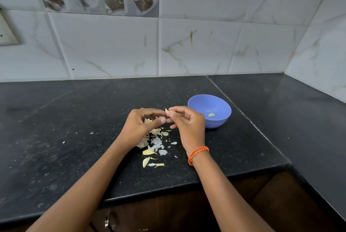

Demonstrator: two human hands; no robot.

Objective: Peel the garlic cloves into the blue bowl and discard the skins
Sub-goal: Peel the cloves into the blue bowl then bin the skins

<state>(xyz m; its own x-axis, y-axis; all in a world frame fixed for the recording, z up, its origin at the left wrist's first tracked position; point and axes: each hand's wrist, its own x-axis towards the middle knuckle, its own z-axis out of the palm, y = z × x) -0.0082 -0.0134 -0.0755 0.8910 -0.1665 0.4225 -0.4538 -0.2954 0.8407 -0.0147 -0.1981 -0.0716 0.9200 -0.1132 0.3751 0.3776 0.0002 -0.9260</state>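
Note:
Both hands meet above the black counter. My right hand (187,121) pinches a pale garlic clove (167,111) between thumb and forefinger. My left hand (142,123) has its fingers curled and touches the clove's left side; a bit of skin (148,121) shows under its fingers. Just right of my right hand stands the blue bowl (201,103), with one peeled clove (211,115) inside. Below the hands lies a heap of papery garlic skins (156,142), and beside them two unpeeled-looking cloves (148,152).
The black granite counter (74,128) runs left and right, its front edge near my forearms. A tiled wall stands behind, and the counter turns a corner at the right. A cabinet handle (107,219) shows below the edge.

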